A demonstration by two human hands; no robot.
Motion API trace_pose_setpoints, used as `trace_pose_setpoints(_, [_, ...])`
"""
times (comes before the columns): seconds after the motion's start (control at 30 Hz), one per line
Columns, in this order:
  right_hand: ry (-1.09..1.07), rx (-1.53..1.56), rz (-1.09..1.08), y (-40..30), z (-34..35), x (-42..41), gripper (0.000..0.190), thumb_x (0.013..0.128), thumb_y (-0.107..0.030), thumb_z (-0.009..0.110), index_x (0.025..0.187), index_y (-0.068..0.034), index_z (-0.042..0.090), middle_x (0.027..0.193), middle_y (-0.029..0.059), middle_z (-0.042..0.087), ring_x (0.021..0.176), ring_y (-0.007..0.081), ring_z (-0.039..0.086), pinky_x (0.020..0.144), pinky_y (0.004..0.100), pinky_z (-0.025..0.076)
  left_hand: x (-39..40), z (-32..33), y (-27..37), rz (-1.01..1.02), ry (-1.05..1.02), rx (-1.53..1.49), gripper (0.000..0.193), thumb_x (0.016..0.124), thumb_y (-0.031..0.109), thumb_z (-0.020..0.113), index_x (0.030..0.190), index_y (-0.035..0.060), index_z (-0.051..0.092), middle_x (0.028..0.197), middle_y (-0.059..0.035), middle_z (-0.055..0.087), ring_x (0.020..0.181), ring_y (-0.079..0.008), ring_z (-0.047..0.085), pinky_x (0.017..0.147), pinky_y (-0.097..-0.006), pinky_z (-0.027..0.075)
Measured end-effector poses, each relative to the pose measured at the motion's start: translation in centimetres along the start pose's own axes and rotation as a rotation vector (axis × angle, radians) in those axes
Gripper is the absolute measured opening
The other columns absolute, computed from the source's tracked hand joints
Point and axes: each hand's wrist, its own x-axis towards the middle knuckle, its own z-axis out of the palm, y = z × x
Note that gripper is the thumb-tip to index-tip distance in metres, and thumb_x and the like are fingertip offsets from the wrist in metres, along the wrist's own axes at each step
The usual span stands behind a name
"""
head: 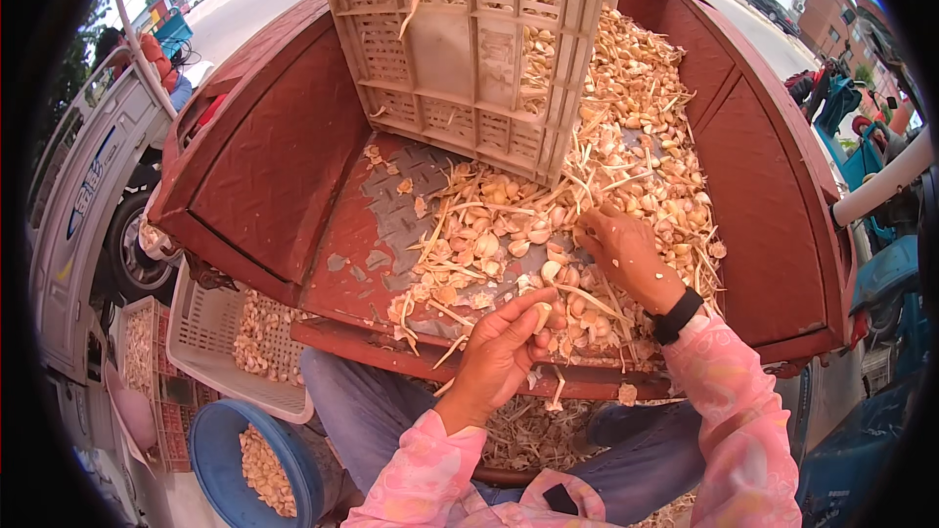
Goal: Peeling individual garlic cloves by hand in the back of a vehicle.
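Garlic cloves point(631, 194) mixed with dry stalks and papery skins are spread over the metal bed of a red cart point(334, 249). Between the thumb and fingers of my left hand point(506, 345) is a single pale garlic clove point(543, 315), held above the cart's front edge. My right hand point(634, 253) reaches into the pile a little farther back, knuckles up. Its fingertips touch cloves and stalks; whether they pinch one is hidden. A dark band is around the right wrist.
A pale plastic crate point(455, 37) stands tilted in the cart, with cloves behind its slats. At the left are a white basket point(213, 315) of cloves, a blue bucket point(293, 447) with cloves, and a red crate point(172, 389). Stalks and skins point(539, 429) lie below, between my legs.
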Motion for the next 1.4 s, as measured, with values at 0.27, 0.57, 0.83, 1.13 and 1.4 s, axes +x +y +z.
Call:
trace_pose_setpoints(0.27, [-0.156, 0.003, -0.185, 0.3, 0.2, -0.1, 0.022, 0.073, -0.005, 0.06, 0.094, -0.005, 0.054, 0.075, 0.0096, 0.057, 0.067, 0.0251, 0.06, 0.056, 0.0354, 0.045, -0.3, -0.4, 0.4, -0.031, 0.051, -0.061, 0.033, 0.093, 0.013, 0.045, 0.122, -0.0013, 0.043, 0.097, -0.0133, 0.059, 0.077, -0.0123, 0.057, 0.064, -0.0218, 0.047])
trace_pose_setpoints(0.57, [-0.227, 0.946, 0.177, -3.7, -1.3, -4.4, 0.016, 0.081, -0.008, 0.064, 0.095, -0.004, 0.06, 0.085, 0.0026, 0.057, 0.076, 0.0082, 0.055, 0.061, 0.022, 0.044, 1.2, 0.9, -1.4, 0.033, 0.212, 0.14, 0.03, 0.092, 0.014, 0.049, 0.118, -0.0006, 0.045, 0.096, -0.0091, 0.058, 0.08, -0.012, 0.059, 0.067, -0.0213, 0.05])
trace_pose_setpoints(0.83, [-0.201, 0.869, 0.333, -2.6, -2.7, -4.8, 0.011, 0.084, -0.01, 0.058, 0.089, -0.002, 0.063, 0.076, 0.0076, 0.057, 0.071, 0.0203, 0.056, 0.061, 0.0296, 0.044, -1.9, 2.4, 0.2, -0.152, 0.168, -0.014, 0.02, 0.088, 0.012, 0.056, 0.105, 0.0009, 0.055, 0.083, -0.0028, 0.058, 0.067, -0.0052, 0.05, 0.053, -0.0153, 0.038])
trace_pose_setpoints(1.13, [-0.196, 0.187, -0.194, -0.7, 1.8, 1.7, 0.01, 0.078, -0.01, 0.059, 0.085, -0.003, 0.06, 0.077, 0.0126, 0.057, 0.07, 0.0308, 0.057, 0.062, 0.0376, 0.045, -9.4, 10.6, 1.5, 0.073, -0.934, -0.032, 0.026, 0.087, 0.01, 0.056, 0.105, -0.0072, 0.058, 0.098, -0.0171, 0.059, 0.087, -0.0255, 0.056, 0.075, -0.0326, 0.043])
trace_pose_setpoints(1.4, [-0.279, 0.443, 0.037, -0.9, 0.9, 0.8, 0.009, 0.078, -0.012, 0.059, 0.083, -0.004, 0.057, 0.072, 0.0059, 0.059, 0.065, 0.0193, 0.057, 0.057, 0.0307, 0.044, -9.5, 11.0, 1.1, 0.225, -0.995, -0.209, 0.03, 0.092, 0.015, 0.047, 0.105, -0.0104, 0.057, 0.101, -0.018, 0.058, 0.087, -0.0287, 0.056, 0.075, -0.0338, 0.043])
